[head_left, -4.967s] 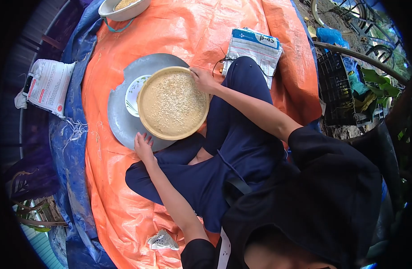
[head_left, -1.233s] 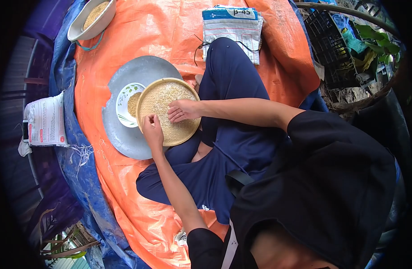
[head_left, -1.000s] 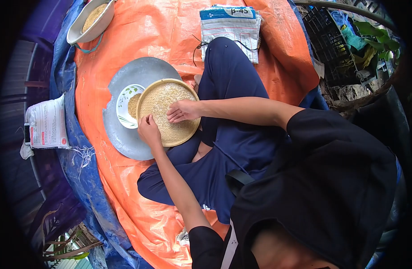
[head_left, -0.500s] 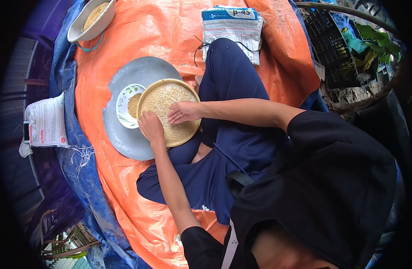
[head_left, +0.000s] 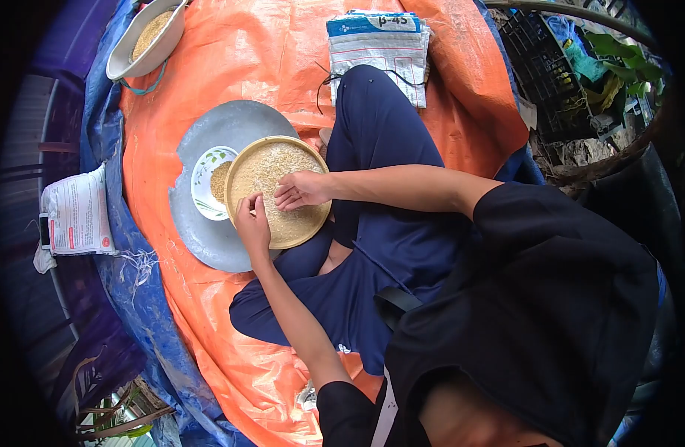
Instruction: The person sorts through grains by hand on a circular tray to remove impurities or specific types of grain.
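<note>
A round woven tray (head_left: 235,165) with a raised rim holds a thin layer of pale grain (head_left: 272,167). Over the tray's lower left rim, my left hand (head_left: 252,227) has its fingers curled together in a pinch; whatever they hold is too small to see. My right hand (head_left: 304,189) hovers low over the grain with fingers stretched out and slightly bent, palm partly turned up. Just left of the tray, partly covered by it, a white plate with a green leaf pattern (head_left: 202,182) bears a small brown heap of grain (head_left: 219,182).
Beneath plate and tray lies a grey round board (head_left: 208,249) on an orange tarp (head_left: 238,52). A white basin (head_left: 123,63) of grain stands upper left. Folded sacks (head_left: 376,56) lie beyond my knee. A printed sack (head_left: 78,212) sits left, a black crate (head_left: 540,82) right.
My left hand has drawn back a little from the grain, and its fingers have closed into a pinch. The right hand stays over the tray. The whole view has shifted slightly.
</note>
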`<state>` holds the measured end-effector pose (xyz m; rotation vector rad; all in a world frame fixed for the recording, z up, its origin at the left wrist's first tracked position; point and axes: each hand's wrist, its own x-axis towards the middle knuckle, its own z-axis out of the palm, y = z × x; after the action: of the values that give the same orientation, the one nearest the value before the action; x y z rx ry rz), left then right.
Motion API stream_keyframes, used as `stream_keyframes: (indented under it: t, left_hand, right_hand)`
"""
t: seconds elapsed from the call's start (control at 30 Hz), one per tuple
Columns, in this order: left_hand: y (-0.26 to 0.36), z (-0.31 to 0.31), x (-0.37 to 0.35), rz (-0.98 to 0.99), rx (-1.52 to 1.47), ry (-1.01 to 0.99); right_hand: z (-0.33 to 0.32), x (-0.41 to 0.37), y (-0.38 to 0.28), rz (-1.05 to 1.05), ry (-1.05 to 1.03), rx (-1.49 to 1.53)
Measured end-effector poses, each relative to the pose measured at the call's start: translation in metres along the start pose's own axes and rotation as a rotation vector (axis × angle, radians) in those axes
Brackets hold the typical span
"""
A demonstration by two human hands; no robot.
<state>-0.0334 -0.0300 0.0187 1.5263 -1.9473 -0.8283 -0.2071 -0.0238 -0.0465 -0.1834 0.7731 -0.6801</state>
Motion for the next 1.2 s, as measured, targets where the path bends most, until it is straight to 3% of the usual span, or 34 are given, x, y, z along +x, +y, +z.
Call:
stream_keyframes:
  t: [0.1,0.43,0.83,1.2]
  left_hand:
    - [-0.016,0.001,0.012,0.016,0.366,0.142]
    - [-0.026,0.011,0.012,0.192,0.659,0.137]
    - [-0.030,0.002,0.023,0.277,0.561,0.053]
    - [-0.036,0.010,0.019,0.322,0.714,0.033]
  right_hand:
    - [0.000,-0.003,-0.001,-0.007,-0.005,-0.009]
    - [0.000,-0.003,0.000,0.006,0.002,-0.009]
    - [0.000,-0.004,-0.001,0.012,0.000,-0.026]
    - [0.001,-0.005,-0.003,0.018,-0.004,-0.054]
